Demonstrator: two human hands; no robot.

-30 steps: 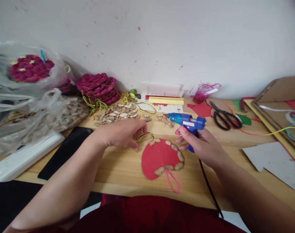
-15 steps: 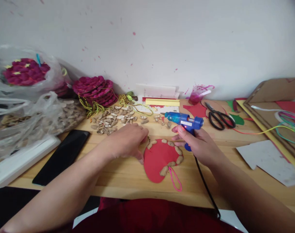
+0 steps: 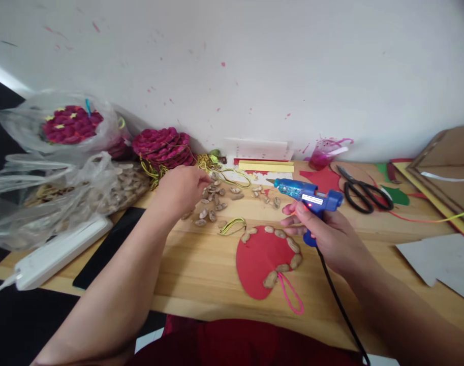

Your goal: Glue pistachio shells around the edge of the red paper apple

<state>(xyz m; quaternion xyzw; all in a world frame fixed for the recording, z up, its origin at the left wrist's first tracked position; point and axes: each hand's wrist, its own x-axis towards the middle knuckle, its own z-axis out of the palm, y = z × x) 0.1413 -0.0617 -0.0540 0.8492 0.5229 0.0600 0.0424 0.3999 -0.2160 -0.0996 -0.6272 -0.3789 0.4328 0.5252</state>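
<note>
My right hand (image 3: 327, 231) is closed round the handle of a blue glue gun (image 3: 306, 195), whose nozzle points left and whose small red light glows. My left hand (image 3: 182, 193) reaches over the pile of peanut shells (image 3: 214, 198), fingers bent and apart, partly hidden behind the back of the hand; no shell shows in it. Between my forearms lies a red heart-shaped piece (image 3: 256, 262) with peanut shells along its top and right edges. A pink cord loop (image 3: 292, 295) comes off its notch. A yellow-green cord loop (image 3: 232, 227) lies by its upper left.
Black scissors (image 3: 363, 190), a pink-stained cup (image 3: 321, 155) and red scraps (image 3: 321, 178) lie behind the glue gun. At left are a plastic bag (image 3: 22, 203), a white power strip (image 3: 64, 251), a black phone (image 3: 98, 259) and a crimson stack (image 3: 161, 147). A black cable (image 3: 340, 302) hangs over the front edge.
My left hand has moved from the heart's left edge up and left to the peanut shells. My right hand keeps hold of the glue gun. The whole view has shifted somewhat.
</note>
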